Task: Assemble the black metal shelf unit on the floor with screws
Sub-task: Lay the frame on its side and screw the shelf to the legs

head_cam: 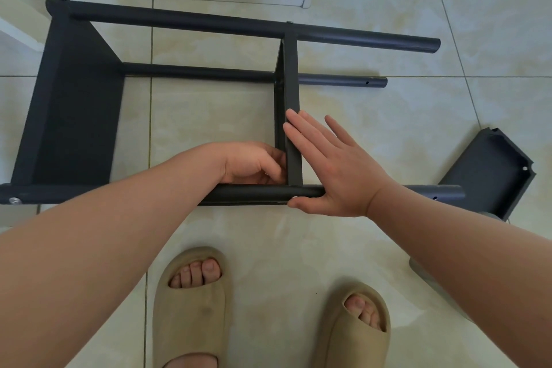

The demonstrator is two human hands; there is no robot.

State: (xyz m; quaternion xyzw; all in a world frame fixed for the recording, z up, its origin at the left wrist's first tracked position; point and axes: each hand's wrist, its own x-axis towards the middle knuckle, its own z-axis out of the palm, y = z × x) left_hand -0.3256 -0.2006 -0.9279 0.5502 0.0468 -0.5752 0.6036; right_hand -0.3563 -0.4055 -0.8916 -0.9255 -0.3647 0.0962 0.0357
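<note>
- Black metal shelf unit (74,113) is seen lying on its side on the tiled floor (209,116), directly under both hands.
- Middle shelf (291,75) is set on edge between the tubes; its near end meets the near tube (254,193) between the two hands.
- Right hand (337,170) is laid flat, fingers straight, against the right face of the middle shelf; its thumb is rested along the near tube.
- Left hand (251,161) is curled against the left face of the same shelf; whether anything is gripped cannot be told.
- Screw head (13,200) is noted far left of the left hand, on the near tube.
- Loose shelf panel (490,176) is propped well right of the right hand.
- Beige slippers (191,308) are seen below the hands.
</note>
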